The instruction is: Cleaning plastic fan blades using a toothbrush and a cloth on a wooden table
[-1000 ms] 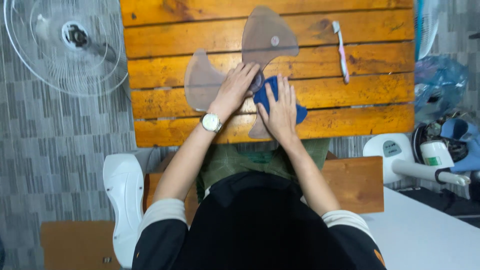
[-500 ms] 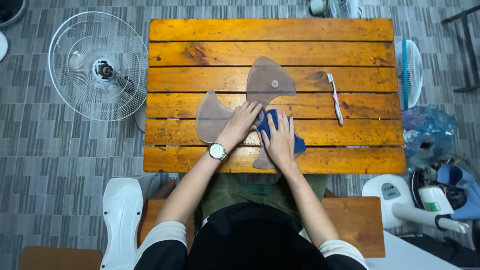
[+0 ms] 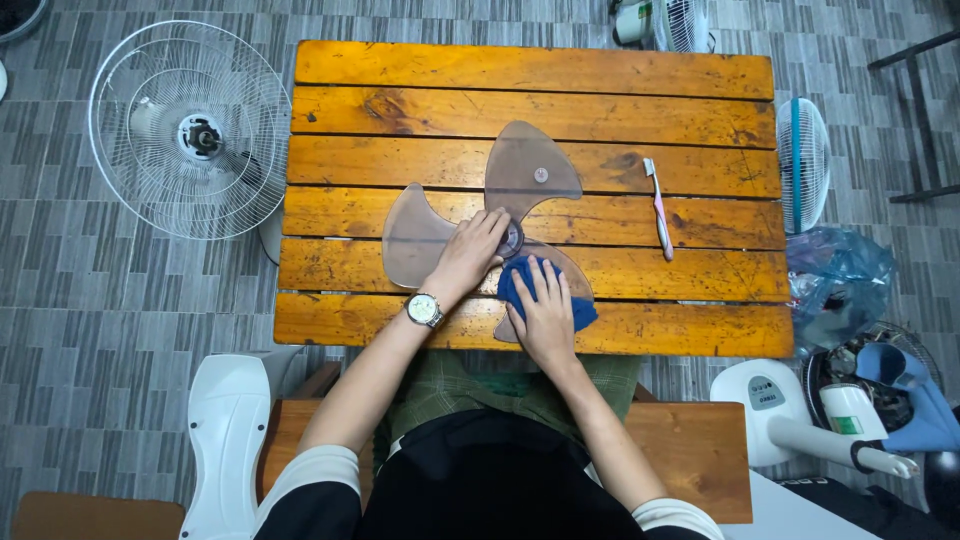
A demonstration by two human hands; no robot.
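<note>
Fan blade, clear and three-lobed, lies flat on the wooden table toward its near edge, with both hands on it. Left hand rests flat, fingers loosely spread, just beside the dark hub, while the right hand presses a blue cloth with fingers spread onto the lobe nearest the table's near edge. A toothbrush lies apart toward the right edge.

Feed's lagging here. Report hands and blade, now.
Left hand flat on fan blade hub. Right hand pressing blue cloth on blade. Toothbrush lies apart, right.
</note>
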